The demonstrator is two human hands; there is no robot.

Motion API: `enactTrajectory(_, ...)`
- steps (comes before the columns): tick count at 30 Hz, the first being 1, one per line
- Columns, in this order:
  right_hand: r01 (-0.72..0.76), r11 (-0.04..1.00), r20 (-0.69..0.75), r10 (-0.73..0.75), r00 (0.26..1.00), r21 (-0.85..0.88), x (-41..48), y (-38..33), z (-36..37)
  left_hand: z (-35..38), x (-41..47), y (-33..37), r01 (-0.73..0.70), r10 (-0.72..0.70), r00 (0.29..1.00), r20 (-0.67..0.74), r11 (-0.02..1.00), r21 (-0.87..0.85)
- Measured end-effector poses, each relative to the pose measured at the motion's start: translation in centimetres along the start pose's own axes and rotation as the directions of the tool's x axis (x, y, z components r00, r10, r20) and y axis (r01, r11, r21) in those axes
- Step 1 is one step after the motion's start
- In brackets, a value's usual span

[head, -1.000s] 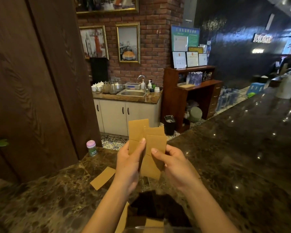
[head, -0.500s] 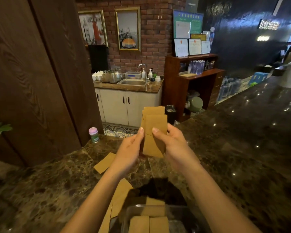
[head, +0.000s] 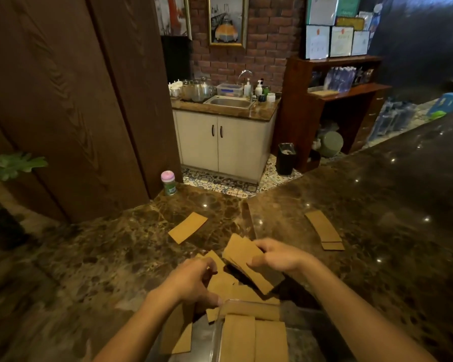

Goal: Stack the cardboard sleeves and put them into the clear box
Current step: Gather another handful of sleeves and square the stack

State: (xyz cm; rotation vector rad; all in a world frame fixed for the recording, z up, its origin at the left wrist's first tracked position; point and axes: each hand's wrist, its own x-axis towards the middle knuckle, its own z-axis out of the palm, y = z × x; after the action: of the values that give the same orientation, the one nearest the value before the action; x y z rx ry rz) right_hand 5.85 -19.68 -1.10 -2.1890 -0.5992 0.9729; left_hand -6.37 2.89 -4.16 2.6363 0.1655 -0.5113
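Brown cardboard sleeves [head: 242,254], flatly stacked, now lowered toward clear plastic box [head: 216,333]; right hand [head: 277,257] grips them, left hand [head: 191,280] hold unclear.

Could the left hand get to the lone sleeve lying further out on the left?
Probably yes: the sleeve lies flat on the bare counter just beyond the left hand, and nothing stands between them.

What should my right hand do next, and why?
Probably lower the stack into the clear box: your right hand grips it just beyond the rim, and sleeves already lie inside.
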Motion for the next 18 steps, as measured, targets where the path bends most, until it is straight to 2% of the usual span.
enactTrajectory(2, -0.017, 0.992, 0.069, 0.025, 0.997, -0.121, 0.5, 0.7, 0.8, 0.6, 0.6, 0.4, -0.031, 0.032, 0.999, -0.011, 0.997, 0.071)
enactTrajectory(4, -0.018, 0.988, 0.115, 0.036, 0.993, -0.155, 0.7, 1.1, 1.5, 0.8, 1.2, 0.8, -0.040, 0.040, 0.999, -0.003, 0.997, 0.067)
enactTrajectory(9, 0.015, 0.992, 0.163, 0.006, 0.987, -0.128, 0.9, 1.5, 1.8, 0.8, 2.0, 0.8, -0.076, 0.073, 0.997, -0.034, 0.990, -0.118)
enactTrajectory(14, 0.058, 0.994, 0.085, -0.067, 0.994, 0.098, 1.1, 2.7, 0.9, 0.6, 2.4, 0.6, -0.133, 0.062, 0.982, -0.180, 0.899, -0.418)
enactTrajectory(18, 0.071, 0.969, -0.028, -0.066, 0.997, 0.235, 0.5, 3.7, -0.9, 0.6, 3.0, 0.3, -0.142, 0.010, 0.950, -0.312, 0.904, -0.403)
